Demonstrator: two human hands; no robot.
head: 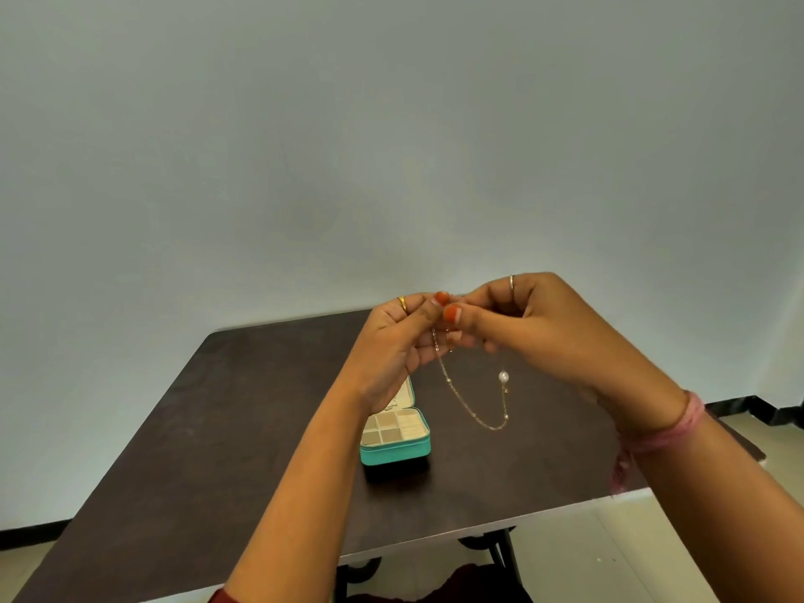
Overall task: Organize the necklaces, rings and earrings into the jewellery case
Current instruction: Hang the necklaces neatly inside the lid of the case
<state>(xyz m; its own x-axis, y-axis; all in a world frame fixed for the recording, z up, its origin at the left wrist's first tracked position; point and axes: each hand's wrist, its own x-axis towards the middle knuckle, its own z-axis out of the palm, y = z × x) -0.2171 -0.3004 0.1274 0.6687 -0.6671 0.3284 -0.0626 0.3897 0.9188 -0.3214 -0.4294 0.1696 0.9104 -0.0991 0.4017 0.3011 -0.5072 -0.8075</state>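
A thin gold necklace with a white pearl hangs in a loop above the table. My left hand and my right hand are raised close together and pinch its upper ends between thumb and fingertips. Below my left hand, the teal jewellery case stands open on the dark table, showing beige compartments. Its raised lid is partly hidden behind my left wrist. I cannot tell what lies in the compartments.
The table's near edge runs across the lower part of the view, with a dark metal leg under it. A plain grey wall stands behind the table. Tiled floor shows at the right.
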